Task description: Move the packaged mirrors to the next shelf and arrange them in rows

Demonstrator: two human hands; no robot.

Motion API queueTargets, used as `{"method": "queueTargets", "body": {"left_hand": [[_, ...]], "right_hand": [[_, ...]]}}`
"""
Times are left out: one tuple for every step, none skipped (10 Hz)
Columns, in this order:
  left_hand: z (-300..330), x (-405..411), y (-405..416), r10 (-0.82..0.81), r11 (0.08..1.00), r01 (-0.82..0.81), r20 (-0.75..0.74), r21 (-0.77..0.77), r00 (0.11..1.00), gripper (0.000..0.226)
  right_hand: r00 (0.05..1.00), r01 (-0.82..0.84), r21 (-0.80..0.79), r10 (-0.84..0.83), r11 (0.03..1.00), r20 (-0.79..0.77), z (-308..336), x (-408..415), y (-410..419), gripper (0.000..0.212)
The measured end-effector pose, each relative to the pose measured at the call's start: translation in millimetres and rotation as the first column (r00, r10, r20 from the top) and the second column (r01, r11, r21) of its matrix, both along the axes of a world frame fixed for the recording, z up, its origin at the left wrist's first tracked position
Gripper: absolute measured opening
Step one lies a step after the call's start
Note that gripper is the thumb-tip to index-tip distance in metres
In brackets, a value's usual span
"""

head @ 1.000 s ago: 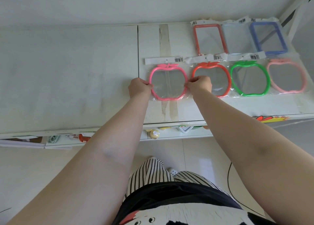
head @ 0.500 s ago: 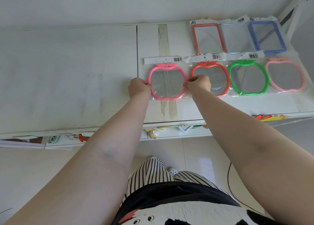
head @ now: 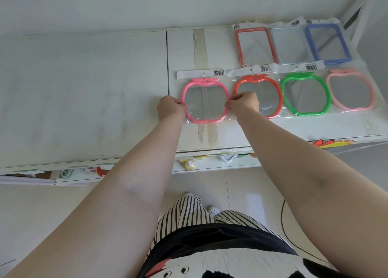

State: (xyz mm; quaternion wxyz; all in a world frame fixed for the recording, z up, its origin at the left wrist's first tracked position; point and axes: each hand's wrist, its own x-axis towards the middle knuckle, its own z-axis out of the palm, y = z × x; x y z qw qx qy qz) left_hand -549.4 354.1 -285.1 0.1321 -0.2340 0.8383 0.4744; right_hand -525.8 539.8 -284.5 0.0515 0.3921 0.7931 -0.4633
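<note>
Both hands — left hand (head: 169,107) at nine o'clock, right hand (head: 243,103) at three — pinch the pink apple mirror (head: 205,100) lying on the white shelf (head: 84,92), just beside the red apple mirror (head: 266,92). Its header card (head: 199,74) carries a barcode; the print is too small to read.

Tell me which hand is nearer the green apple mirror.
Right. The right hand grips the pink apple mirror on the side facing the green apple mirror; the left hand grips its far side.

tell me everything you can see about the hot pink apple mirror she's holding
The hot pink apple mirror has an apple-shaped, plastic-looking frame with a leaf on top around a grey reflective face. It is sealed in a clear bag with a white barcoded header. It lies flat on the white shelf, leftmost in the row of apple mirrors. The left hand and right hand pinch its sides.
</note>
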Motion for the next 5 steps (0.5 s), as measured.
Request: {"method": "queueTargets", "body": {"left_hand": [[1.2,-0.5,0.1,-0.014,1.0,0.014,0.005,-0.007,1.0,0.018],[1.7,-0.5,0.8,-0.024,1.0,0.024,0.005,-0.018,1.0,0.017],[6.7,0.3,3.6,-0.05,0.997,0.049,-0.012,-0.056,0.999,0.014],[8.6,-1.5,4.9,-0.028,0.995,0.025,-0.029,-0.097,0.999,0.021],[12.6,-0.9,1.6,-0.025,0.981,0.011,-0.067,-0.194,0.997,0.034]], "right_hand": [[1.0,0.006,0.0,-0.006,1.0,0.005,0.5,0.0,-0.7,0.024],[1.0,0.015,0.006,-0.015,1.0,-0.014,-0.8,0.8,-0.5,0.024],[0.999,0.022,0.021,-0.021,1.0,-0.037,4.2,2.9,0.0,0.023],[0.998,0.024,0.056,-0.021,0.998,-0.057,9.7,4.8,2.3,0.018],[0.998,0.016,0.118,-0.01,0.993,-0.055,20.8,11.2,7.2,0.018]]}}
